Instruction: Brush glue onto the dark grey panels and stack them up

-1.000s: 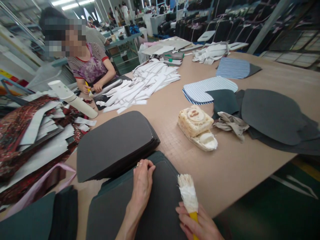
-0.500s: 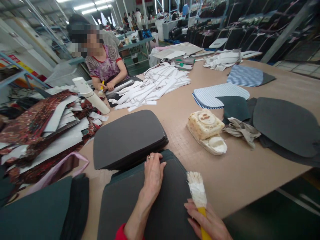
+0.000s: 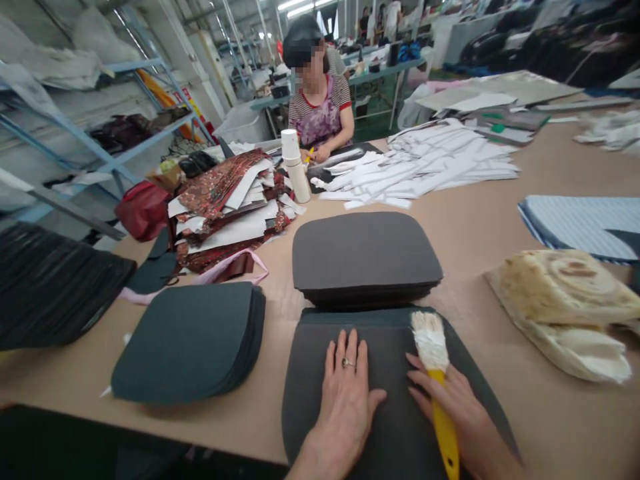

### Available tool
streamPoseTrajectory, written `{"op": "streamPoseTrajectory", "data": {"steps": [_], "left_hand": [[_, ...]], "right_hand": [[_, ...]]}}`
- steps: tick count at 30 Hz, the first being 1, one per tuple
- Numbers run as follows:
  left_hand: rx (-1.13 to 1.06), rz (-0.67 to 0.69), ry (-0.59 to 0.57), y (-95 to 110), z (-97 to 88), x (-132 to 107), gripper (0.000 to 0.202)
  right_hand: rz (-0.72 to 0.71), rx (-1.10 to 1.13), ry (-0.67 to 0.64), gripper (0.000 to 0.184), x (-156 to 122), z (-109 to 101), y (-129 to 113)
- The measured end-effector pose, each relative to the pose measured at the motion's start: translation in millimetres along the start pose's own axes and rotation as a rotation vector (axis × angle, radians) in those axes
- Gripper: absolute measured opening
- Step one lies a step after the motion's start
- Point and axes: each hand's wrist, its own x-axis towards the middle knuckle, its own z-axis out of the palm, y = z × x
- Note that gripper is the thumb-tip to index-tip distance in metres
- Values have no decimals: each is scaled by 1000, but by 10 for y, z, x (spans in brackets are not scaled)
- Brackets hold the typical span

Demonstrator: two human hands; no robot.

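Note:
My left hand (image 3: 345,397) lies flat, fingers stretched out, on a dark grey rounded sheet (image 3: 395,427) at the table's near edge; a ring shows on one finger. My right hand (image 3: 463,413) is closed round the yellow handle of a glue brush (image 3: 434,380), whose white bristles rest on the same sheet near its far edge. Just beyond the sheet sits a stack of dark grey pieces (image 3: 363,257).
Another dark stack (image 3: 190,340) lies to the left, a crusted glue tub (image 3: 565,303) to the right. Across the brown table (image 3: 480,227) are white strips (image 3: 425,163), a white cylinder (image 3: 295,167), patterned fabric (image 3: 220,200), striped pieces (image 3: 580,220). A seated person (image 3: 320,107) works opposite.
The view has swung left. My left hand has slid back toward me and flattened on the sheet. My right hand has brought the brush forward onto the sheet.

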Motion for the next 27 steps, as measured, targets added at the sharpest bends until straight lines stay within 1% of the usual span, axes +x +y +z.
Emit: {"op": "streamPoseTrajectory", "data": {"steps": [2, 4, 5, 7, 9, 10, 12, 14, 18, 21, 24, 25, 27], "left_hand": [[-35, 25, 39, -131, 38, -162, 65], [-79, 27, 93, -287, 57, -348, 54], [-99, -7, 135, -377, 64, -433, 49], [-132, -142, 244, -572, 79, -555, 45], [-167, -276, 351, -759, 97, -586, 42], [-191, -308, 384, -838, 103, -567, 41], [-244, -313, 409, -953, 105, -474, 40], [-276, -289, 392, -1016, 91, -346, 41], [-291, -248, 342, -1065, 41, -159, 41], [-357, -226, 350, -1086, -4, -132, 39], [-480, -223, 404, -1084, -56, -145, 32], [-541, -229, 410, -1076, -71, -152, 29], [-683, -284, 377, -1052, -90, -176, 26]], "right_hand": [[-8, -58, -24, 20, -114, 98, 97], [27, -110, -1, 15, -271, 146, 211], [61, -125, 14, 14, -345, 156, 260], [128, -118, 3, 14, -456, 155, 324], [178, -90, -23, 17, -508, 139, 342], [188, -82, -22, 19, -514, 128, 338], [201, -79, -6, 24, -505, 103, 321], [220, -80, -18, 31, -487, 71, 306], [246, -91, -133, 38, -480, 10, 304], [241, -144, -170, 35, -496, 5, 314], [241, -195, -176, 33, -507, 26, 319], [247, -202, -181, 33, -509, 31, 321], [258, -188, -191, 32, -514, 31, 332]]}}
